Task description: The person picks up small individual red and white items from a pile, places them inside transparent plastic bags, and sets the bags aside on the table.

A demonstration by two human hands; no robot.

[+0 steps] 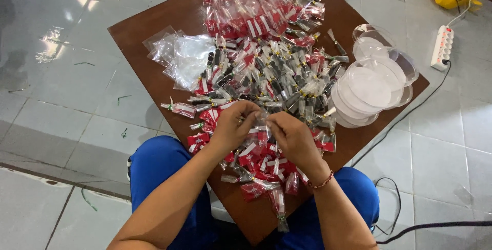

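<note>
Both hands meet over the near half of the brown tabletop [154, 29]. Left hand [230, 127] and right hand [292, 136] pinch one small clear packet [260, 125] between them, grip narrow, fingertips closed on its neck; exactly how the fingers lie cannot be told.

Packet sits at centre of the view, just above the pile of red-and-white filled packets [259, 160] at 6 o'clock. It looks very light, soft and crinkly: thin slick film that may slide between fingers. Best hold judged at the gathered neck, not the body, since the film buckles.

Around it: heap of tied packets with dark contents [271, 76] at 12 o'clock, empty clear bags [187, 58] at 10 o'clock, more red packets [251, 9] far at 12. Stack of clear round lids [369, 88] at 3 o'clock, near the edge. White power strip [442, 47] on the floor at 2 o'clock.
</note>
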